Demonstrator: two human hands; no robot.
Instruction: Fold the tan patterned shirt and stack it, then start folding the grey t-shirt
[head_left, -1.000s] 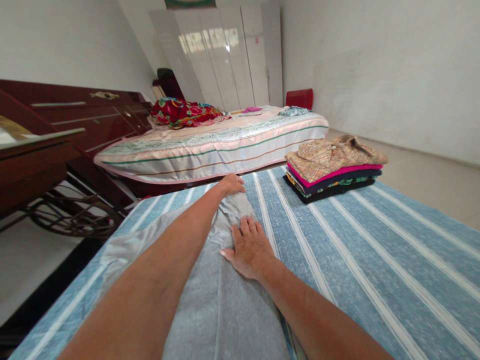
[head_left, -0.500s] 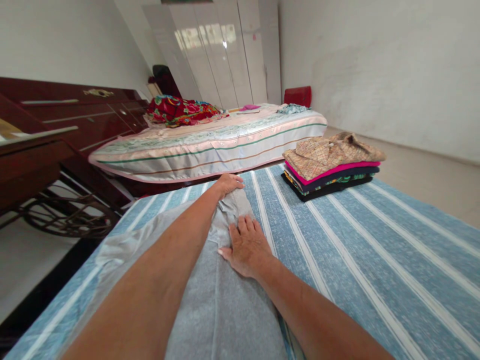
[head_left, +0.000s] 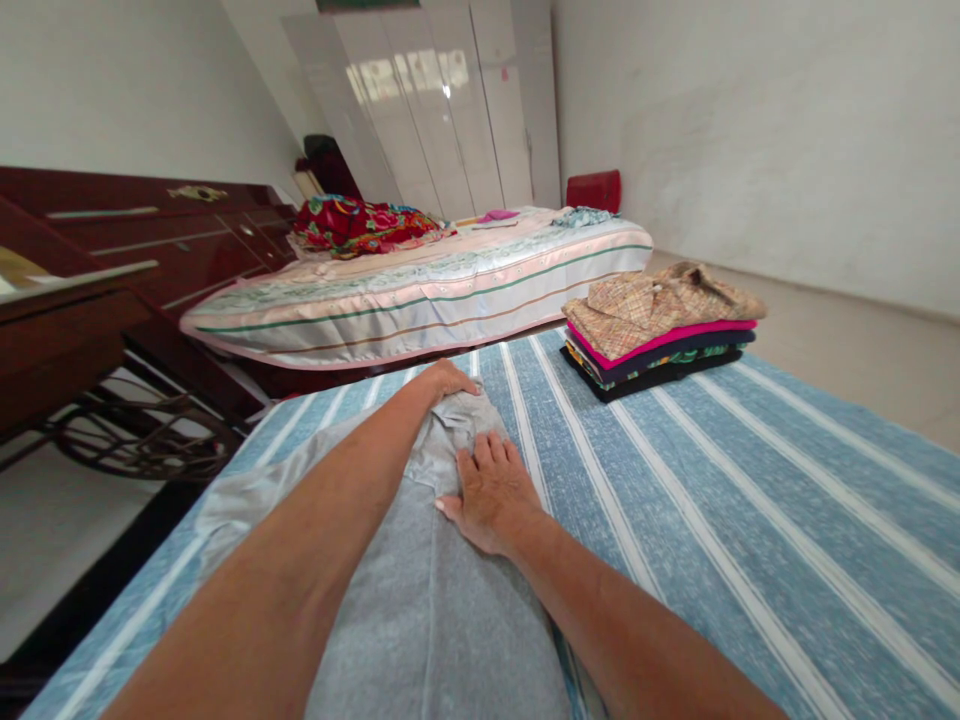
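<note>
A grey garment (head_left: 442, 620) lies spread along the blue-and-white striped bedcover (head_left: 750, 520). My left hand (head_left: 445, 381) reaches to the garment's far end, its fingers curled over the cloth there and gripping it. My right hand (head_left: 491, 490) lies flat on the grey cloth a little nearer to me, fingers stretched out and pressing it down. Both forearms run over the garment toward me.
A stack of folded clothes (head_left: 660, 325) with a beige plaid shirt on top sits at the far right of the bedcover. Beyond stands a second bed (head_left: 420, 290) with a bright floral bundle (head_left: 360, 225). A dark wooden dresser (head_left: 150, 240) and a white wardrobe (head_left: 435, 110) line the room.
My left hand has drawn the garment's far end slightly back toward me, bunching the cloth. My right hand has stayed pressed flat in place.
</note>
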